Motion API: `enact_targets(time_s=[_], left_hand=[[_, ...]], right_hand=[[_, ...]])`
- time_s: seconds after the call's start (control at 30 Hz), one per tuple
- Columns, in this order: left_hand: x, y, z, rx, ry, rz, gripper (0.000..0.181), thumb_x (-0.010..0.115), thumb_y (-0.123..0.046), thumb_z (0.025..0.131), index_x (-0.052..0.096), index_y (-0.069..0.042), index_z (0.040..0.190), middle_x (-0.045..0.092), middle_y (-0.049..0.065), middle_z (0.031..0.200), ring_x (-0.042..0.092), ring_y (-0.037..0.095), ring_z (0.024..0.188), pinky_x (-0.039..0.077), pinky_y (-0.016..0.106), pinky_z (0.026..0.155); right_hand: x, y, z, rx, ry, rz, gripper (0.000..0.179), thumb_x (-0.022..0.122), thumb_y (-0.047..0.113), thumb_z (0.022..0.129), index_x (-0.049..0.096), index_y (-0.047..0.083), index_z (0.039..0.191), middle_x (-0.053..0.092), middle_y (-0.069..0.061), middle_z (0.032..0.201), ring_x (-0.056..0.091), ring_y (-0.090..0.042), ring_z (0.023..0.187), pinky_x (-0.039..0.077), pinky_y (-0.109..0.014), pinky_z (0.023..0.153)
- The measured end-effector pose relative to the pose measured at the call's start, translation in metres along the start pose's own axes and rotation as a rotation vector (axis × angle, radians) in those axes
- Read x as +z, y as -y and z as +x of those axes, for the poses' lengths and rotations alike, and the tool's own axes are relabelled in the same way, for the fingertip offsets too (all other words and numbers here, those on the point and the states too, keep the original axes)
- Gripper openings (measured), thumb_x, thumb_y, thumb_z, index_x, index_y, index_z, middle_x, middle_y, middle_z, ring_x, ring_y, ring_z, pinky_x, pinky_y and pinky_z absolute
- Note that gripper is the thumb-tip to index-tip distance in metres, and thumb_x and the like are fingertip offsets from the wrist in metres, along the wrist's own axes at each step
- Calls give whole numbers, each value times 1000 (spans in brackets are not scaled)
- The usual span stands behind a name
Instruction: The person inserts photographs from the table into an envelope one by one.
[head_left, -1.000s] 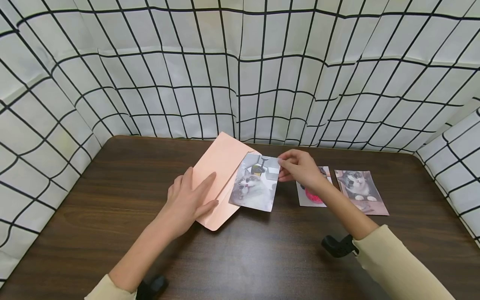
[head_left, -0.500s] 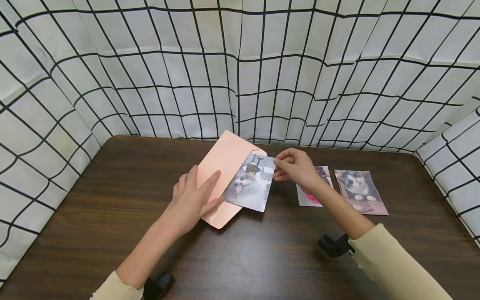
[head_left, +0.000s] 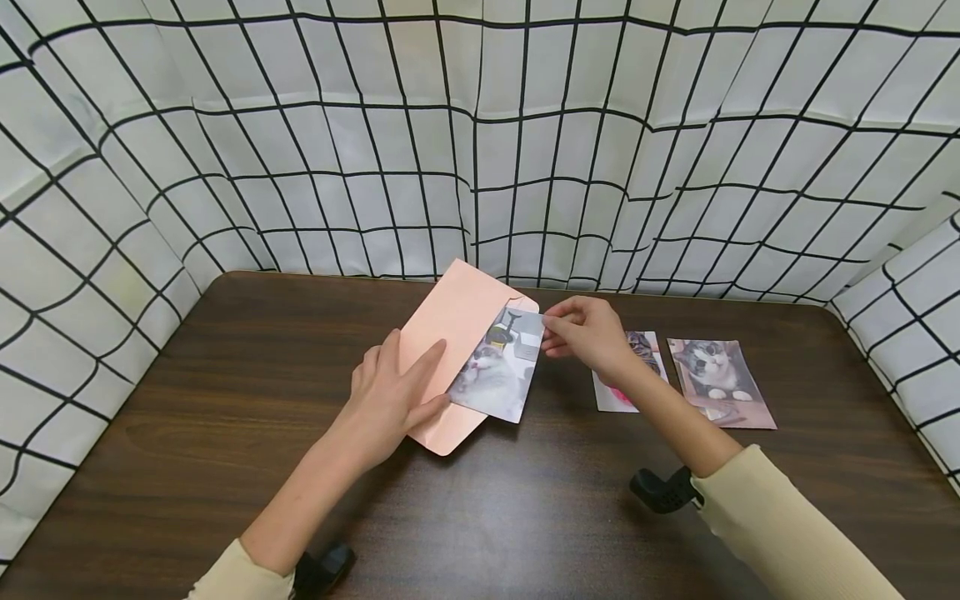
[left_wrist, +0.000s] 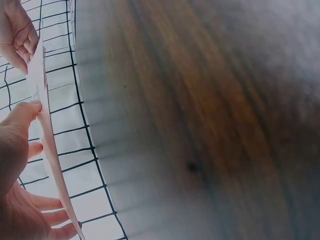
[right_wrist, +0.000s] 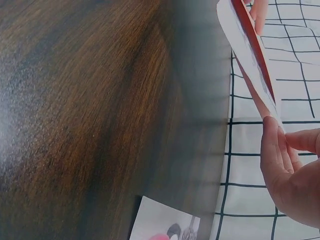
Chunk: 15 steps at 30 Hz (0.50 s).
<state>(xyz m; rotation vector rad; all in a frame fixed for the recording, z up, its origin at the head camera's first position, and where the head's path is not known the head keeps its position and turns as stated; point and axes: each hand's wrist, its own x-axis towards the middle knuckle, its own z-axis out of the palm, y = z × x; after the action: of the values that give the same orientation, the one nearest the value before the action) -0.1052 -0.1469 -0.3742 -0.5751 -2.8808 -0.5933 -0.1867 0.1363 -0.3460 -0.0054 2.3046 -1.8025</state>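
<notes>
My left hand [head_left: 390, 400] grips a pink envelope [head_left: 461, 312] held up at a slant above the table, thumb and forefinger over its front face. A photo card of a white-grey cat [head_left: 498, 375] has its left side tucked into the envelope's opening; the rest sticks out to the right. My right hand [head_left: 588, 333] pinches the card's upper right edge between thumb and fingers. Seen edge-on in the right wrist view, the card [right_wrist: 250, 55] lies against the envelope's red-looking inner side [right_wrist: 260, 55].
On the brown wooden table [head_left: 225, 400], two more cat photo cards lie to the right: one with a pink patch [head_left: 611, 396], partly behind my right forearm, and one with white paws [head_left: 720, 379]. A white, black-gridded cloth [head_left: 420, 150] surrounds the back and sides.
The cat photo card has moved left, from in front of the envelope to partly inside its opening. The envelope and left hand have shifted slightly right.
</notes>
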Motion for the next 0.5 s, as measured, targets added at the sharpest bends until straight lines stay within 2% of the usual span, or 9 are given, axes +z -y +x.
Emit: enact_targets(time_s=[0.5], left_hand=[[1,-7,8,4,9,8,60,73,-31,101,52,-12,154,31,42,154,39,63,131,35,74,107]], right_hand=[[5,4,0,-2,-15,56,23,62,-2,103,61,-19,119,72,-13,84,72,-9,65,63,-28,69]])
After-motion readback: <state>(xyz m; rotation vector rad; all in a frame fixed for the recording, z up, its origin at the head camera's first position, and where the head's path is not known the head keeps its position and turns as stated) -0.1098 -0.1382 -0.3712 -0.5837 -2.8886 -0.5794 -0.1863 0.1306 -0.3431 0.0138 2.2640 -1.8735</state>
